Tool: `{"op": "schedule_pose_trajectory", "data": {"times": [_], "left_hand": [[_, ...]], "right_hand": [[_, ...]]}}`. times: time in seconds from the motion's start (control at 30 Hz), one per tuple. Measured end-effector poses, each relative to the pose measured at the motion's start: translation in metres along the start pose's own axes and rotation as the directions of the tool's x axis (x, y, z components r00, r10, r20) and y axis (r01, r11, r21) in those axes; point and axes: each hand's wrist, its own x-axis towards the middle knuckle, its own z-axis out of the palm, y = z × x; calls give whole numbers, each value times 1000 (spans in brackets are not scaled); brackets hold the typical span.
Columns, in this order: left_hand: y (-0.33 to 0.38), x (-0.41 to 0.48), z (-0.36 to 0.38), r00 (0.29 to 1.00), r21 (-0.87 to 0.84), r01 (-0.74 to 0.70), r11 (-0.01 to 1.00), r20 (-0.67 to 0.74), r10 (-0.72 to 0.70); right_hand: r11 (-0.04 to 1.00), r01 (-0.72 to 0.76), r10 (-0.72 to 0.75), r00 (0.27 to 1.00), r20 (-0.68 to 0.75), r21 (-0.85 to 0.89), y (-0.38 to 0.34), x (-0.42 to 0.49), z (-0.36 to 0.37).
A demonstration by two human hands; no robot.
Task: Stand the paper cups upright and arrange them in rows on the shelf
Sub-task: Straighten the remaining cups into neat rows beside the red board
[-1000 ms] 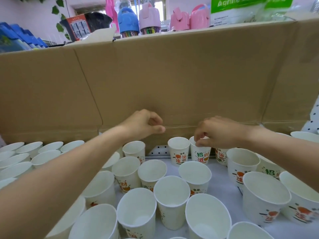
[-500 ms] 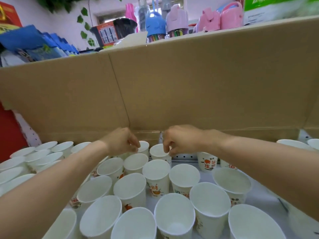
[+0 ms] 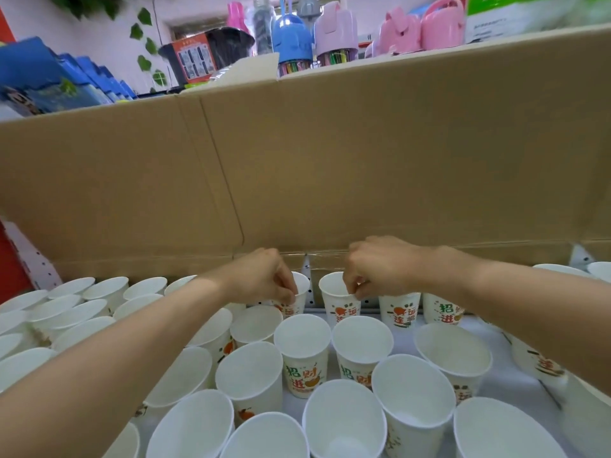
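Note:
Several white paper cups with red and green print stand upright on the white shelf (image 3: 509,385), filling it from left to right. My left hand (image 3: 264,276) pinches the rim of a back-row cup (image 3: 299,297) near the middle. Just to its right, my right hand (image 3: 377,269) pinches the rim of another back-row cup (image 3: 337,305). Both cups stand upright by the shelf's perforated back. More printed cups (image 3: 401,310) stand to the right of my right hand, partly hidden by my forearm.
A tall cardboard wall (image 3: 363,160) rises right behind the back row. Above it sit blue and pink containers (image 3: 337,31) and blue packs (image 3: 49,77). A red panel (image 3: 13,269) edges the shelf at the left. Bare shelf shows between cups at the right.
Both hands have come down onto the rims of two back-row cups and now pinch them. The view has shifted so the cups and hands lie further right in the picture.

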Motion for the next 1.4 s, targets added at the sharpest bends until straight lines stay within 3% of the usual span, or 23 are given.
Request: {"op": "schedule_pose_trajectory", "data": {"times": [0.23, 0.47, 0.6, 0.67, 0.77, 0.87, 0.93, 1.13, 1.4], "left_hand": [[21, 11, 8, 999, -104, -52, 993, -20, 50], [23, 8, 11, 999, -79, -48, 996, 0, 48], [29, -1, 5, 990, 12, -27, 1000, -141, 28], [40, -13, 0, 983, -43, -53, 998, -181, 45], [59, -34, 0, 989, -140, -145, 979, -17, 145], [74, -40, 2, 970, -82, -172, 982, 157, 183], [83, -36, 4, 967, -45, -155, 987, 197, 161], [101, -20, 9, 948, -53, -201, 978, 243, 208], [121, -3, 25, 969, -91, -194, 977, 137, 205]], "right_hand": [[992, 14, -19, 999, -40, -125, 8, -8, 7], [987, -16, 14, 1000, -12, -158, 4, -11, 6], [993, -110, 109, 994, -30, -35, -1, -23, -9], [978, -156, 161, 986, -29, 136, -2, -39, -22], [890, -218, 163, 972, 167, 401, -3, -77, -44], [884, -300, 141, 903, 406, 360, -9, -111, -57], [893, -320, 149, 874, 462, 317, -16, -122, -56], [882, -331, 194, 904, 381, 334, -26, -129, -32], [846, -455, 356, 870, 341, 278, -2, -148, -22]]}}
